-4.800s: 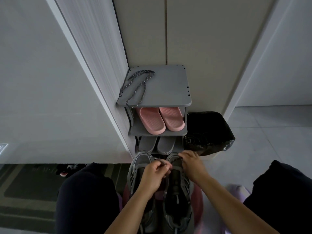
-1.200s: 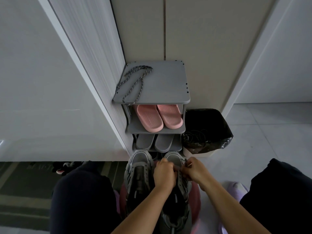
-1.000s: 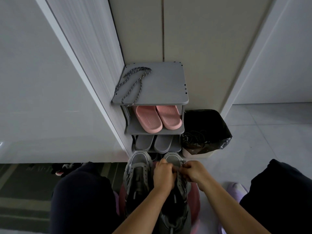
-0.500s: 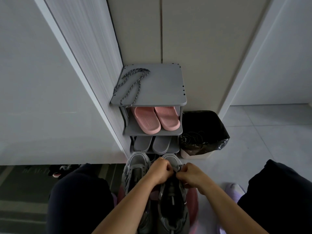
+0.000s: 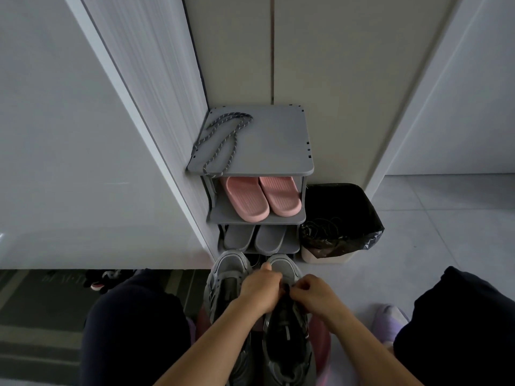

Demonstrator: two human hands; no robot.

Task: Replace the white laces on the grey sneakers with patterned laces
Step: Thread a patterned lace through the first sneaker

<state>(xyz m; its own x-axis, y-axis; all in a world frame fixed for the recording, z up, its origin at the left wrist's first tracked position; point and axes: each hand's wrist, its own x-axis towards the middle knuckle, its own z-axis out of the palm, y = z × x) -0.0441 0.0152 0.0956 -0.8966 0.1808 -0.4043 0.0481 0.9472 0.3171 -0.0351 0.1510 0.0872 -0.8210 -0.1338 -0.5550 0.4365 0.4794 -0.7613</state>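
While both forearms reach in from the bottom edge, the two grey sneakers point(image 5: 278, 330) are seen side by side between the dark-clad knees, toes pointed toward the shelf unit. The left hand point(image 5: 260, 295) is curled over the tongue area of the right-hand sneaker point(image 5: 288, 338), its fingers folded inward; whether anything is pinched beneath them cannot be told. The right hand point(image 5: 315, 298) is closed just beside it, thumb and fingertips pressed together on something small and dark at the upper eyelets, too small to be identified. The two hands are nearly touching above that shoe's throat. The left-hand sneaker point(image 5: 225, 285) is left untouched, partly covered by the left forearm. No white lace can be made out on either shoe.

Farther off, a grey shelf unit point(image 5: 278, 151) is set in the corner. Grey slippers point(image 5: 255, 238) are kept on its lowest visible tier and pink slippers point(image 5: 263, 197) on the middle one. The patterned laces point(image 5: 223, 143) are laid in loose loops on the left part of the top board, one loop hanging over the front edge, well apart from both hands. A bin with a black liner point(image 5: 340, 218) is placed just right of the unit.

No brand mark, label or legible writing can be read anywhere.
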